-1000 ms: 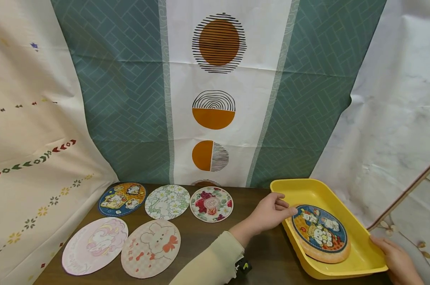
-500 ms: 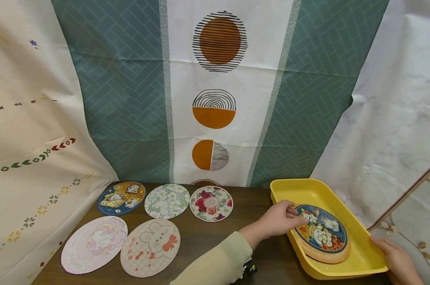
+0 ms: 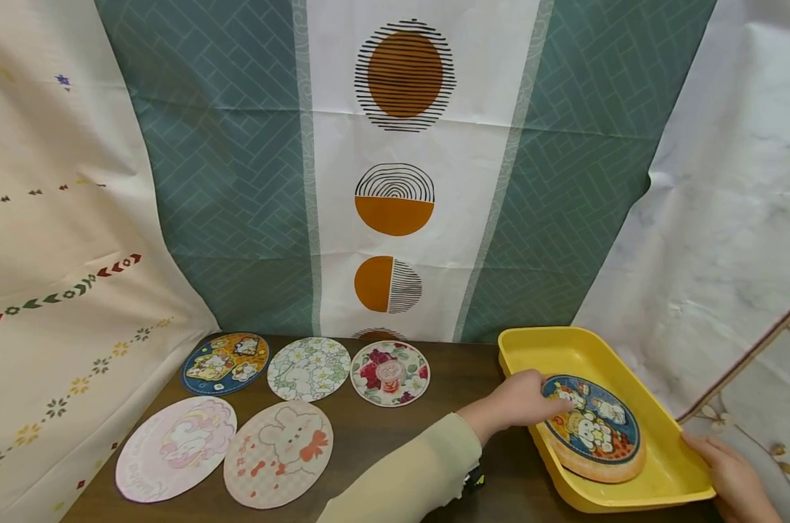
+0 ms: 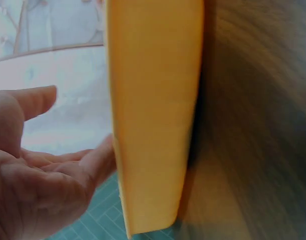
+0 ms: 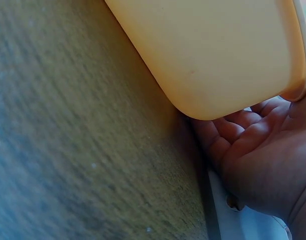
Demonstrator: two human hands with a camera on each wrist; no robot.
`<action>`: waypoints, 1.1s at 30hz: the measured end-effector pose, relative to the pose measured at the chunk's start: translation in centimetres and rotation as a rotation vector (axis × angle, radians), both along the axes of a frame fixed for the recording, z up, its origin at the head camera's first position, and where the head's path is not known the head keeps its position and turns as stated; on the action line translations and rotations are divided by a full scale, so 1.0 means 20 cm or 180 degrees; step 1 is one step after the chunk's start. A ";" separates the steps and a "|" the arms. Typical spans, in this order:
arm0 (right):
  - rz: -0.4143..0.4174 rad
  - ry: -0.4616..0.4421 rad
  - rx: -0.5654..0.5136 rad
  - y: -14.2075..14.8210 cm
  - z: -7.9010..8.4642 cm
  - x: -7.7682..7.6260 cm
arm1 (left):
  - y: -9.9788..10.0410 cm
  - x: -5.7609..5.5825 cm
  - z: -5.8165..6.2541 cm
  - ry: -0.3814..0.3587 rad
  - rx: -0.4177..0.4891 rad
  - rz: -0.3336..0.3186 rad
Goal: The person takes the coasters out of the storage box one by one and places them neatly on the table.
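Observation:
In the head view a yellow tray [image 3: 679, 454] stands at the right of the dark table. Inside it lies a round blue mat [image 3: 607, 439] with cartoon animals, on top of a round bread-coloured mat [image 3: 587, 468]. My left hand [image 3: 515, 399] reaches over the tray's left rim, its thumb above the blue mat's left edge; whether it touches the mat cannot be told. The left wrist view shows that thumb standing apart, with the fingers beyond the rim. My right hand [image 3: 731, 476] grips the tray's near right corner, fingers [image 5: 228, 127] curled under the rim in the right wrist view.
Several round mats lie flat at the left: a blue-orange one [image 3: 226, 365], a white-flowered one [image 3: 308, 369], a red-flowered one [image 3: 390, 373], a pink unicorn one [image 3: 176, 448] and a rabbit one [image 3: 279, 454]. Hanging cloths [image 3: 238, 181] close off the back and sides.
My left hand has moved rightward from the tray's left rim to over the blue mat's left edge. The right hand and the tray stay where they were.

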State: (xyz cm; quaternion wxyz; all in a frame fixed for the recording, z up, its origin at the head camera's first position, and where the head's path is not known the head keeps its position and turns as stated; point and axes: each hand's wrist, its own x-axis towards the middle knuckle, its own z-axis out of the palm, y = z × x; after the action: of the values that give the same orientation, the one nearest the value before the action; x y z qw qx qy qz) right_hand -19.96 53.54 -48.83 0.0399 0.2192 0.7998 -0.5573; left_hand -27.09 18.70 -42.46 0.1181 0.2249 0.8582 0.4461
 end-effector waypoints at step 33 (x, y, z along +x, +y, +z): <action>-0.0020 0.0134 -0.0093 0.01 0.00 0.00 | 0.32 0.10 -0.12 0.2010 -0.3152 0.0330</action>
State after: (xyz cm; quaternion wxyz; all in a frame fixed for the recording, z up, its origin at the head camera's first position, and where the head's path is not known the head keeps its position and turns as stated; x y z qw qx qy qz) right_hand -19.87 53.65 -48.77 0.0245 0.2094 0.7915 -0.5736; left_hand -25.04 25.09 -44.77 -0.0742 0.2226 0.9678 -0.0912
